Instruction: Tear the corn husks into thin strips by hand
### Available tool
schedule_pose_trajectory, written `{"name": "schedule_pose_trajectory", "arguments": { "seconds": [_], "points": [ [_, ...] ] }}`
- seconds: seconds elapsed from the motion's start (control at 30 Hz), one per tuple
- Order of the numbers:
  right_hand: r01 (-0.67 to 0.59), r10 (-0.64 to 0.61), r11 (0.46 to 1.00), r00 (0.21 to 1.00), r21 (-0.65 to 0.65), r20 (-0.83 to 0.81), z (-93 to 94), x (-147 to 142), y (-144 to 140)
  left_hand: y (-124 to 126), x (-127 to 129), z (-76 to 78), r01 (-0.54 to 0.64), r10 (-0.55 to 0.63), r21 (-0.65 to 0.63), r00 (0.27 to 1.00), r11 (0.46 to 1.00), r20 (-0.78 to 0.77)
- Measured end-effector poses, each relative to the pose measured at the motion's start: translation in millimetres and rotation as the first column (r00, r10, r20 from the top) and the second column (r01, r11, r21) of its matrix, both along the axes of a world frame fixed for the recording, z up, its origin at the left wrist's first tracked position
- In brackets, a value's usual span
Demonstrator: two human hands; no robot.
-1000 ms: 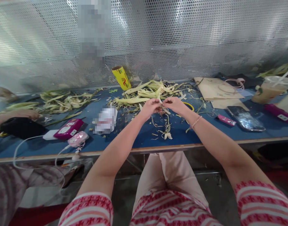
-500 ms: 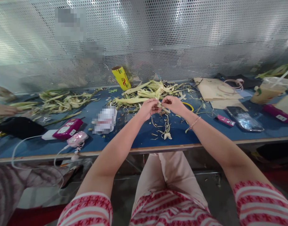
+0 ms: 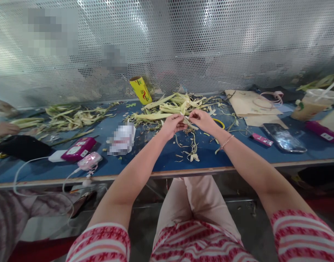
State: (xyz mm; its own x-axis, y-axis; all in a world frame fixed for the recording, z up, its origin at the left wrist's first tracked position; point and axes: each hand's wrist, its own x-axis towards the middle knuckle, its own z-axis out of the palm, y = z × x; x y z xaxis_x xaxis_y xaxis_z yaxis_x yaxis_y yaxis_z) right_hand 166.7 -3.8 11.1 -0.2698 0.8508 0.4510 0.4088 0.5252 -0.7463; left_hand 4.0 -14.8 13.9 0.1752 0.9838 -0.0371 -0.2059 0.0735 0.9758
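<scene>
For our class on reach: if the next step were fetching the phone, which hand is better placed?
Probably the right hand: it is nearer the phone, which lies on that side, while the left hand would have to cross the right forearm. Both hands seem to pinch a husk strip.

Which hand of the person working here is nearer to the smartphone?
Right. The right hand is left of the smartphone and a little farther back on the table; the left hand is farther left, beyond the right hand.
</scene>
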Motion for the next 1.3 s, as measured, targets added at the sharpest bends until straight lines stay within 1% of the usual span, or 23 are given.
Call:
{"name": "schedule_pose_trajectory", "arguments": {
  "seconds": [0.2, 0.33, 0.5, 0.77, 0.87, 1.0, 1.13, 1.23, 1.3],
  "points": [
    [-0.028, 0.024, 0.998, 0.997, 0.064, 0.070, 0.3, 1.4, -1.6, 0.5, 1.0, -2.0, 0.015, -0.015, 0.010, 1.000, 1.000, -0.025],
    [-0.002, -0.007, 0.996, 0.993, 0.084, 0.114, 2.1, 1.7, -1.9, -0.1, 2.1, -1.2, 0.016, -0.016, 0.006, 0.998, 1.000, -0.064],
    [0.005, -0.020, 0.994, 0.990, 0.110, 0.141, 1.1, 1.3, -1.5, -1.9, 3.4, -0.3, 0.007, -0.006, 0.010, 0.996, 1.000, -0.085],
    [-0.030, -0.005, 0.977, 0.987, 0.213, 0.164, -2.1, 2.0, 1.0, -3.3, 4.8, -0.9, -0.005, 0.009, 0.026, 0.988, 1.000, -0.157],
    [-0.048, 0.004, 0.974, 0.981, 0.221, 0.196, -0.3, 3.0, -0.2, -2.4, 4.6, -2.4, -0.002, 0.012, 0.058, 0.983, 0.998, -0.183],
    [-0.070, 0.016, 0.971, 0.974, 0.229, 0.227, 2.5, 4.6, -3.1, 1.0, 3.4, -7.1, 0.019, 0.011, 0.136, 0.977, 0.991, -0.215],
    [-0.076, 0.032, 0.976, 0.977, 0.205, 0.210, 4.2, 4.7, -4.8, 3.9, 3.1, -11.9, 0.042, 0.009, 0.181, 0.962, 0.983, -0.273],
    [-0.066, 0.042, 0.990, 0.983, 0.125, 0.180, 4.3, 4.9, -4.0, 4.3, 4.1, -12.9, 0.034, 0.039, 0.213, 0.943, 0.977, -0.330],
    [-0.050, 0.041, 0.997, 0.990, 0.061, 0.135, 3.8, 5.5, -2.6, 4.3, 4.4, -12.9, 0.050, 0.053, 0.259, 0.925, 0.964, -0.376]
  ]
}}
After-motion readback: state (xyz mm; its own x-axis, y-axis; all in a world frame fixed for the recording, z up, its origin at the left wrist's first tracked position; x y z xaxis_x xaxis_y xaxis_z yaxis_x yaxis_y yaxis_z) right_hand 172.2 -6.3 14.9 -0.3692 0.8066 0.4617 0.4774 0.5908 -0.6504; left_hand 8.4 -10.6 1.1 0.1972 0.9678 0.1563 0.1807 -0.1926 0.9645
